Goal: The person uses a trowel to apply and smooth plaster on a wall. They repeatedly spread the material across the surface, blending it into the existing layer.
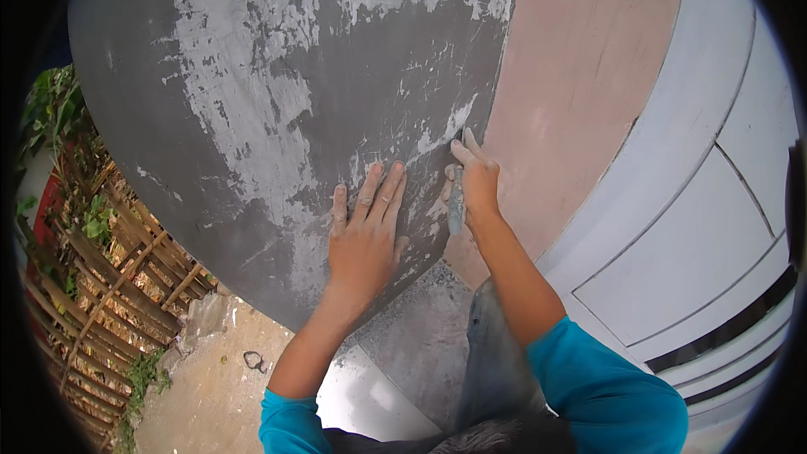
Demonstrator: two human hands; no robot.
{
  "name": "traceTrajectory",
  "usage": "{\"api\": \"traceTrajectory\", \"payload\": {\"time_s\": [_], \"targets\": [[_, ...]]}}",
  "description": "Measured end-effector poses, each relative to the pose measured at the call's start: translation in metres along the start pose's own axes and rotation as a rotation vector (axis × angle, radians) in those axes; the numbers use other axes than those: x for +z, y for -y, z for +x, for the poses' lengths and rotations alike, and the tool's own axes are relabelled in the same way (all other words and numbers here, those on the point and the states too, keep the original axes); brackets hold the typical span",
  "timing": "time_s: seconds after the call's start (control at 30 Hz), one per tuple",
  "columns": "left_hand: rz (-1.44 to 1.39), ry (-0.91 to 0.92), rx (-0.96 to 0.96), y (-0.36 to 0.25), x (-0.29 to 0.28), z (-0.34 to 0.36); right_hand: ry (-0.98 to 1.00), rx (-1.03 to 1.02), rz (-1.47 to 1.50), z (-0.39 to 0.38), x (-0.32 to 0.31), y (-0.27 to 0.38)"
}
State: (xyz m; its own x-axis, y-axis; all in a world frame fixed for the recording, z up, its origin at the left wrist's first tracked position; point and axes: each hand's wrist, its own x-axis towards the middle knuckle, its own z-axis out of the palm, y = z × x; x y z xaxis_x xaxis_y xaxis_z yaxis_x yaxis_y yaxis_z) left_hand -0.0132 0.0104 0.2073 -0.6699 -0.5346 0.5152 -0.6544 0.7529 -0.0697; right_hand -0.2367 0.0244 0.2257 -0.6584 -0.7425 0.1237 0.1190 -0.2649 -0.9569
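The left hand (363,240) lies flat on the grey painted wall (277,118) with its fingers spread and pointing upward, which looks like a bracing hold that steadies the body close to the surface. The right hand (477,181) is closed around the handle of a scraper (456,206), a narrow grey-blue tool pointing downward from the fist, its index finger stretched up along the wall right at the corner where the grey face meets the pinkish face (580,76); that grip seems meant to press the tool's edge hard against the flaking paint (252,59), which shows as pale patches over the darker grey. The working edge of the scraper is hard to make out against the wall, so I cannot tell if it touches. Below, a wooden fence (109,277) and sandy ground (210,378) curve away, and white panels (698,227) are cut off at the right rim.
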Motion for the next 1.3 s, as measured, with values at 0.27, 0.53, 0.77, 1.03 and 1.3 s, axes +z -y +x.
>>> {"api": "traceTrajectory", "payload": {"time_s": [0.27,0.53,0.77,1.03,1.3], "targets": [[-0.034,-0.044,0.014,0.002,-0.001,-0.003,-0.088,0.007,0.105,0.004,0.008,0.017],[0.012,-0.015,0.017,0.000,0.000,-0.002,-0.133,-0.063,0.177,0.006,0.006,0.009],[-0.031,-0.016,0.010,-0.001,0.002,0.000,-0.113,-0.032,0.127,0.006,0.004,0.010],[-0.002,-0.053,0.003,-0.004,0.008,0.002,-0.078,0.040,0.087,0.004,0.004,0.017],[0.029,-0.108,-0.005,-0.013,0.020,0.023,-0.077,0.054,0.136,0.006,0.004,0.024]]}}
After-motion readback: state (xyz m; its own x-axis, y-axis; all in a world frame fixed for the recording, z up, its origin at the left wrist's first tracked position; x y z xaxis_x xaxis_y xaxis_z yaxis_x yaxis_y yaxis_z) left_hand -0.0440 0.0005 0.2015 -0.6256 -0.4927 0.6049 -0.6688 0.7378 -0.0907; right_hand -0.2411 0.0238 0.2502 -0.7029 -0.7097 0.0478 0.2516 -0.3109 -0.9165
